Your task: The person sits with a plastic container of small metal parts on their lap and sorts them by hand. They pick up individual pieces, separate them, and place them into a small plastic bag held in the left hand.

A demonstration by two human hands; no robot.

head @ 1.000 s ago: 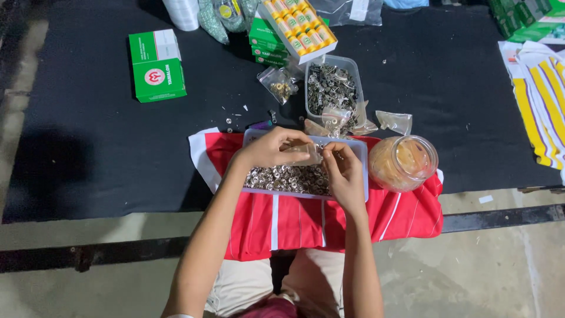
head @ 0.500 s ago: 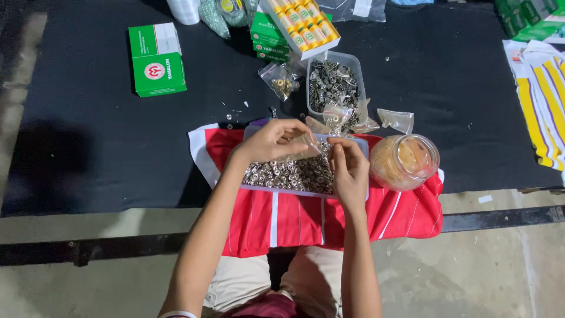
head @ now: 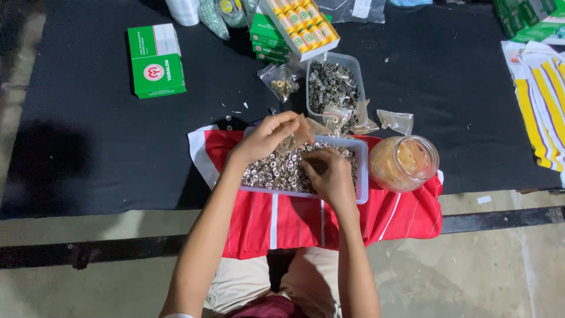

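Green cardboard boxes point(head: 156, 59), two stacked, sit far left on the black counter point(head: 88, 147); right of them lie a small clear bag point(head: 281, 82) and a clear tub of dark metal parts point(head: 334, 85). On red striped cloth point(head: 294, 221), the left hand point(head: 268, 136) pinches a small clear packet point(head: 292, 141) with closed fingers over one shallow tray of silver snaps point(head: 276, 171); the right hand point(head: 329, 174) curls into the tray, its grip hidden, so I cannot tell what it holds. One orange-tinted jar point(head: 405, 162) stands right; striped fabric point(head: 544, 94) is cut off
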